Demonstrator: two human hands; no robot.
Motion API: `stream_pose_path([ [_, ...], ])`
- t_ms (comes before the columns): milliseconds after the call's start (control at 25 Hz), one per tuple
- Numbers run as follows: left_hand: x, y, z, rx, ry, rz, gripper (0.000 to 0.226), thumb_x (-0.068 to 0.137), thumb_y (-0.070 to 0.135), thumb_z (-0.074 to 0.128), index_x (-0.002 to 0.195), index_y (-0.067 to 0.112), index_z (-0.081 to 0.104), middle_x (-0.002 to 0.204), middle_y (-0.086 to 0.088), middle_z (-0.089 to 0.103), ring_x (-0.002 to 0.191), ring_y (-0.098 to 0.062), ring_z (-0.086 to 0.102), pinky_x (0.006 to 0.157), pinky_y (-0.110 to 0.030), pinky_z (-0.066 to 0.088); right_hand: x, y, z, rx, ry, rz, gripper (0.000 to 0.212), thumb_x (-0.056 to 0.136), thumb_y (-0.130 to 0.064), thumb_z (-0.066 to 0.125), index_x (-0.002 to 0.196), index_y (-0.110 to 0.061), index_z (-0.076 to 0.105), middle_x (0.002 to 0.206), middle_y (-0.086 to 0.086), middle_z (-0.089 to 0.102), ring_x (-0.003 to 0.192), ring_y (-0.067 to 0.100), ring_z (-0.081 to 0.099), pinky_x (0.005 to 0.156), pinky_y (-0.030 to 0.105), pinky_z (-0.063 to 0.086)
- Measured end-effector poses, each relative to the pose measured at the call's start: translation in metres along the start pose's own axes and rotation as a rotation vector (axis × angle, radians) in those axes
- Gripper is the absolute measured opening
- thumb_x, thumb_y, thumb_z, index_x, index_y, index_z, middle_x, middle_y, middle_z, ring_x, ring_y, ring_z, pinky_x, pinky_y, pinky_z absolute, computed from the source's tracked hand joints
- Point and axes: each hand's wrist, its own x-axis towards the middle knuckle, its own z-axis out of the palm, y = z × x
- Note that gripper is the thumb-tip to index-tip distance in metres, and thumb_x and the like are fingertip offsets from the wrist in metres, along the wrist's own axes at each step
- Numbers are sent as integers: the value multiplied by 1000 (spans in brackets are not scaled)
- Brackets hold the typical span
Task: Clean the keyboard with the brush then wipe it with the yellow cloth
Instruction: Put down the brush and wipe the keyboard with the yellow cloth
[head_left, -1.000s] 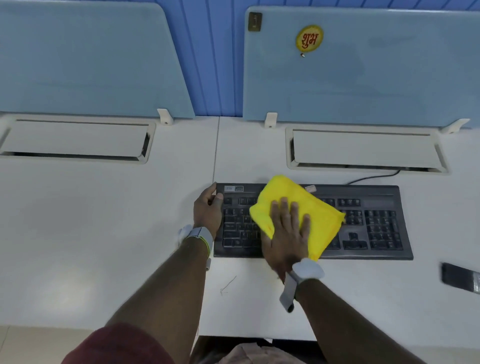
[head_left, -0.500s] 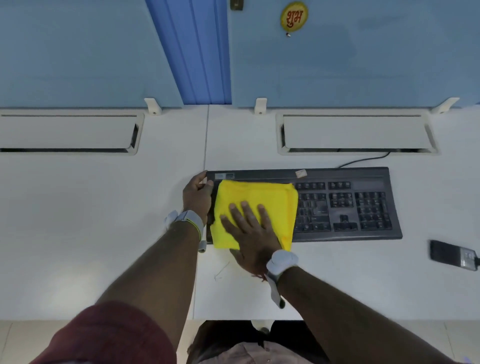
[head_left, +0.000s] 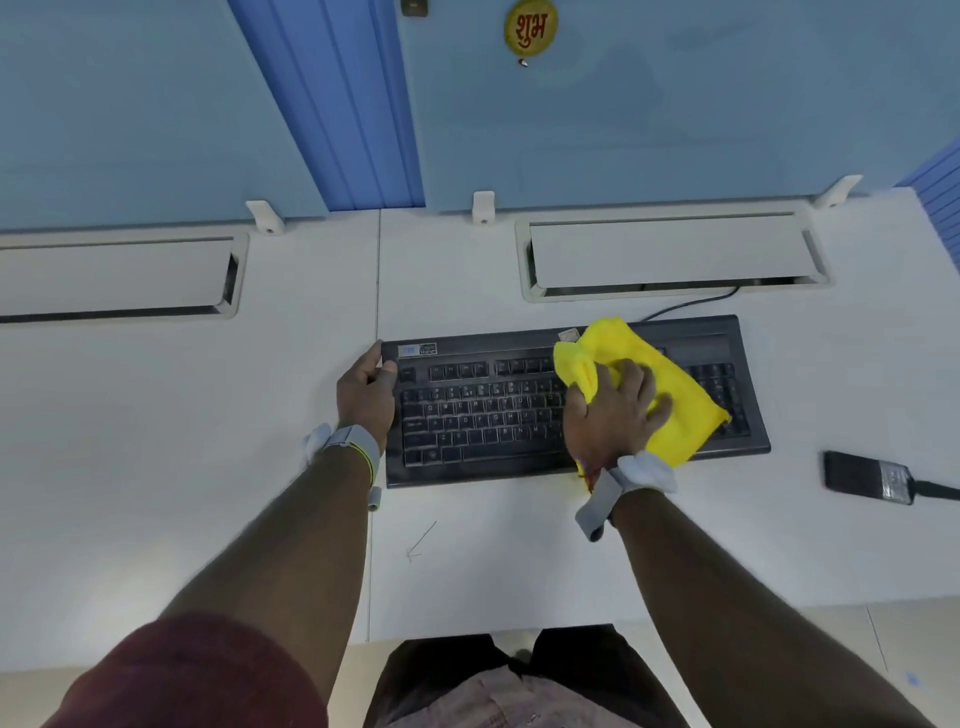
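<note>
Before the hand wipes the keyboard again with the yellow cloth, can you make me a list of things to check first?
1. Left hand steadying the left end of the black plastic keyboard: ok.
2. Right hand pressing the bright yellow soft cloth onto the keys: ok.
3. Cloth flat: not ok, one corner is bunched up by the thumb.
4. Black flat brush out of the way on the white desk, to the right: ok.
5. Thin black keyboard cable clear of the cloth: ok.
6. Keys under the cloth clean: cannot tell, they are covered.
</note>
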Motion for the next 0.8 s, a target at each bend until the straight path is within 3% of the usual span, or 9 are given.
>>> stream_pose_path([
  [160, 1, -1, 2, -15, 7, -6, 45, 109, 13, 54, 154, 17, 57, 142, -9, 72, 134, -30, 66, 121, -46, 50, -19, -21, 6, -18, -73, -121, 61, 78, -51, 34, 123, -21, 62, 137, 20, 47, 140, 44, 27, 109, 69, 13],
  [400, -1, 3, 4, -1, 39, 3, 45, 106, 13, 56, 150, 17, 61, 141, -11, 73, 128, -29, 68, 120, -46, 51, -52, -89, 26, -24, -292, -361, 69, 82, -57, 23, 140, -29, 47, 157, 20, 26, 148, 42, 3, 112, 70, -1],
  [520, 3, -1, 2, 11, 55, 9, 44, 103, 14, 57, 146, 16, 66, 142, -14, 73, 132, -36, 67, 117, -55, 53, -69, -91, 36, -118, -322, -618, 67, 85, -57, 32, 146, -30, 37, 161, 16, 19, 148, 41, 4, 111, 70, 4],
  [600, 2, -1, 5, 13, 47, 17, 43, 105, 12, 55, 147, 15, 64, 144, -14, 71, 135, -35, 66, 119, -52, 52, -74, -70, 35, -172, -321, -779, 72, 85, -56, 39, 150, -30, 27, 162, 14, 16, 149, 40, 4, 112, 68, 7],
  [680, -6, 4, 10, 3, 55, 29, 44, 108, 11, 52, 152, 15, 60, 150, -13, 67, 139, -31, 62, 123, -46, 48, -75, -41, 27, -179, -304, -782, 76, 84, -55, 41, 152, -29, 21, 163, 11, 14, 149, 37, 4, 115, 65, 8],
  [800, -9, 6, 13, -8, 59, 47, 46, 110, 14, 50, 156, 17, 53, 159, -8, 59, 145, -28, 56, 125, -40, 43, -69, 10, 14, -162, -267, -567, 78, 79, -51, 38, 152, -28, 24, 162, 10, 17, 149, 36, 9, 115, 63, 12],
])
